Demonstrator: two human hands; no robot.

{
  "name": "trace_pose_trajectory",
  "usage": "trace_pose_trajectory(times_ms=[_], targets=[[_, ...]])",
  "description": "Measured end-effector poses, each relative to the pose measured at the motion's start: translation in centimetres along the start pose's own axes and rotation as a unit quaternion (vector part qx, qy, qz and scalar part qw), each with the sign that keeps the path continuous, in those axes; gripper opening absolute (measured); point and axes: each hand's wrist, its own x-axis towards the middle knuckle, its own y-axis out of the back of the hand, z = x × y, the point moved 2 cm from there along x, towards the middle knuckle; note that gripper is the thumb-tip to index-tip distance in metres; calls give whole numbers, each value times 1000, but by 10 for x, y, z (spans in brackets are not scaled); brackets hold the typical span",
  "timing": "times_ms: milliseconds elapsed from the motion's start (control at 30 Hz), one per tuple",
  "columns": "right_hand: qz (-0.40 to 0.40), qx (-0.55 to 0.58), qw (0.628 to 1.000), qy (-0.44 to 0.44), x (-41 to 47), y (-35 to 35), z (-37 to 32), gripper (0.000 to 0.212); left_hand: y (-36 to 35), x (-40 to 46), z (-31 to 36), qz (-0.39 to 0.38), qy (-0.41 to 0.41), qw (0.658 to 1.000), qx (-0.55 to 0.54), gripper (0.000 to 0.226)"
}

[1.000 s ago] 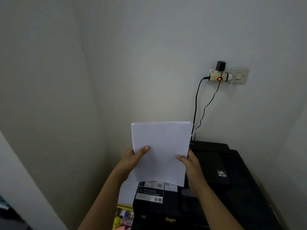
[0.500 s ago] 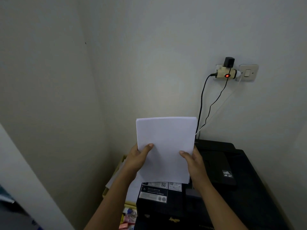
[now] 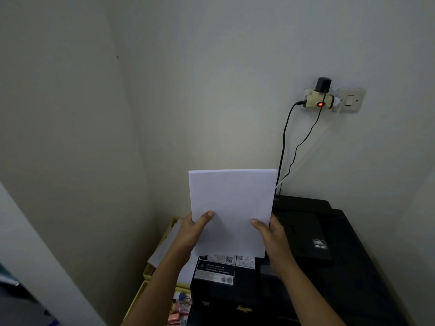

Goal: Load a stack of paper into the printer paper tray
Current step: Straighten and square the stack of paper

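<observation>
- The black printer (image 3: 329, 255) stands in the corner, under the wall socket (image 3: 320, 100).
- The paper stack (image 3: 231, 208) is held upright above the printer's left front.
- The left hand (image 3: 190, 234) and the right hand (image 3: 273, 236) each pinch one lower side of it, thumbs on the front.

White paper stack (image 3: 231, 208); black printer (image 3: 329, 255) (white label); yellow box (image 3: 150, 271).
</observation>
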Motion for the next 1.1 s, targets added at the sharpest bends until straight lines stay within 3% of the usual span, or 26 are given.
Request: trace_pose_trajectory(times_ms=[200,367,600,900,1000,1100], targets=[[-6,-22,1000,1,4,7,3,30,4,0,4,-24,-22,999,1,81],[-19,-10,999,33,11,10,-12,44,17,6,23,-50,-61,997,2,63],[-9,-59,998,35,12,4,-6,42,6,5,13,5,-55,998,42,68],[-34,-107,991,70,19,-2,-29,39,8,11,33,23,-75,996,37,34],[-31,-129,988,77,19,-4,-31,44,10,12,33,17,-79,996,28,40],[-32,-133,988,78,17,-4,-33,35,12,10,34,6,-83,996,17,55]])
